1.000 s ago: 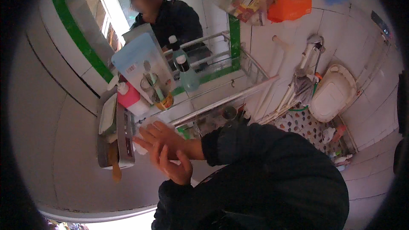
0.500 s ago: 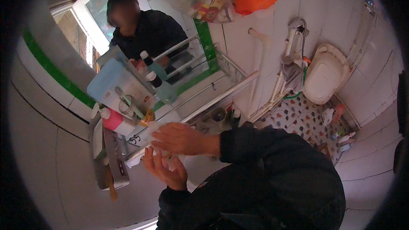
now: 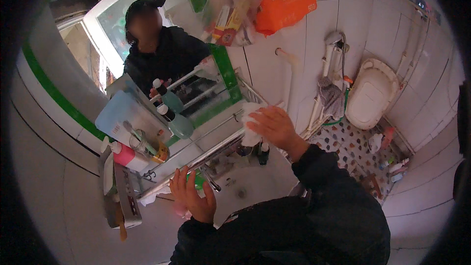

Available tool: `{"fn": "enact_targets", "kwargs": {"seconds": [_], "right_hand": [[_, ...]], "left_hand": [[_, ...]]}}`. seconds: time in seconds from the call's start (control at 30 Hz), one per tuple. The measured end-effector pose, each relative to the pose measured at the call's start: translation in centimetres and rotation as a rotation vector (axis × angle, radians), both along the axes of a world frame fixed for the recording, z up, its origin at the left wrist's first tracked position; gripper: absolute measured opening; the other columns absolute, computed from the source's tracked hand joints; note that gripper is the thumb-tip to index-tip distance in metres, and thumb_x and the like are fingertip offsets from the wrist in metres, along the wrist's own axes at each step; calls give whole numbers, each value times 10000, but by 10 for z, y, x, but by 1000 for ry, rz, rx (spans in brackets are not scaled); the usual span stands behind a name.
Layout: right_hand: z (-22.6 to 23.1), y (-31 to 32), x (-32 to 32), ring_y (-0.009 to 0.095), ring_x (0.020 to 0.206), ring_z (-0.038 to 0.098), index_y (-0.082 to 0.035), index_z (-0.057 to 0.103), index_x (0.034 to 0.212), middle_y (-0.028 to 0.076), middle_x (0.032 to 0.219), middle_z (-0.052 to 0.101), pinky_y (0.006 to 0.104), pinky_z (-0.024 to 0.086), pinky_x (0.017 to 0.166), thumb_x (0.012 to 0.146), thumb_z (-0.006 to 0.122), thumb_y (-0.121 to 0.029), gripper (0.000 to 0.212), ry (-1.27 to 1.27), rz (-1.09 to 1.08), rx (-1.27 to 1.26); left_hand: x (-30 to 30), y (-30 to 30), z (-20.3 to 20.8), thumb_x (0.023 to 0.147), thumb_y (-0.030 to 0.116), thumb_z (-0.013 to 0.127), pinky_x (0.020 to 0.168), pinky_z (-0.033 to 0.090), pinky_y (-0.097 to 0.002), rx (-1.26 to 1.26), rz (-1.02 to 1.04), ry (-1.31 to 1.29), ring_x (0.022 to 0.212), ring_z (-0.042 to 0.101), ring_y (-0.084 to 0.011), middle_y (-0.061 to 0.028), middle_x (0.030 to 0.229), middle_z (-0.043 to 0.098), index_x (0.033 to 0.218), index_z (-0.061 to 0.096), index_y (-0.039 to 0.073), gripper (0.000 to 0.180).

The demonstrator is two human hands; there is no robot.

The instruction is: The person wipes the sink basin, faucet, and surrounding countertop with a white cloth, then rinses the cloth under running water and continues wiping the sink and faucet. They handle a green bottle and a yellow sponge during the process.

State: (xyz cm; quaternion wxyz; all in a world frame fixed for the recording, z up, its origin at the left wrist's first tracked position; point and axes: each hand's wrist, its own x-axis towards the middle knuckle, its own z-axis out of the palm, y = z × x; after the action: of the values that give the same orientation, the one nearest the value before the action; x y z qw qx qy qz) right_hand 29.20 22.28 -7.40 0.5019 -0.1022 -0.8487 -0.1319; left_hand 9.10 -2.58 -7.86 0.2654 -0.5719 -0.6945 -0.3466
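Note:
My right hand (image 3: 275, 126) is closed on a crumpled white cloth (image 3: 251, 138), perhaps tissue, at the right part of the white rail shelf (image 3: 182, 163) below the mirror. Lower and to the left, my left hand (image 3: 194, 197) is empty, fingers spread, beside a small green object (image 3: 198, 180) I cannot make out. Near it, the faucet (image 3: 212, 180) reaches over the white sink (image 3: 257, 191). On the shelf stand a teal bottle with a dark cap (image 3: 179, 124), a cup holding a toothbrush (image 3: 158, 152), a pink-and-white bottle (image 3: 128, 156) and a pale blue container (image 3: 128, 116).
A green-edged mirror (image 3: 223, 64) reflects me. A grey wall basket (image 3: 128, 201) hangs at the left. A dark bottle (image 3: 264, 156) stands at the sink's back. Above hangs an orange bag (image 3: 285, 5). A white plastic tub (image 3: 371, 94) leans on the far right wall, near a shower hose.
My right hand has moved right along the shelf with the white cloth, away from my left hand. The left hand stays in nearly the same place, fingers spread. The sink and faucet now show.

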Motion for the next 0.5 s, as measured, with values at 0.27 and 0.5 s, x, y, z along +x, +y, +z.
{"fn": "enact_targets", "kwargs": {"seconds": [0.27,0.5], "right_hand": [[-9,2,5,259,1189,577,-168,674,1147,36,1255,637,430,434,1017,780,659,-95,375,134,-47,-135],[6,-36,-28,264,1166,571,-156,680,1153,44,1222,638,445,443,992,774,641,-101,385,76,74,-159]], "left_hand": [[2,0,0,841,118,614,1106,219,-589,-1,2,-15,1328,410,-405,-175,1362,512,1251,527,45,425],[10,10,2,809,96,629,1102,232,-584,-2,-31,-32,1305,432,-394,-162,1352,522,1249,530,63,452]]}}
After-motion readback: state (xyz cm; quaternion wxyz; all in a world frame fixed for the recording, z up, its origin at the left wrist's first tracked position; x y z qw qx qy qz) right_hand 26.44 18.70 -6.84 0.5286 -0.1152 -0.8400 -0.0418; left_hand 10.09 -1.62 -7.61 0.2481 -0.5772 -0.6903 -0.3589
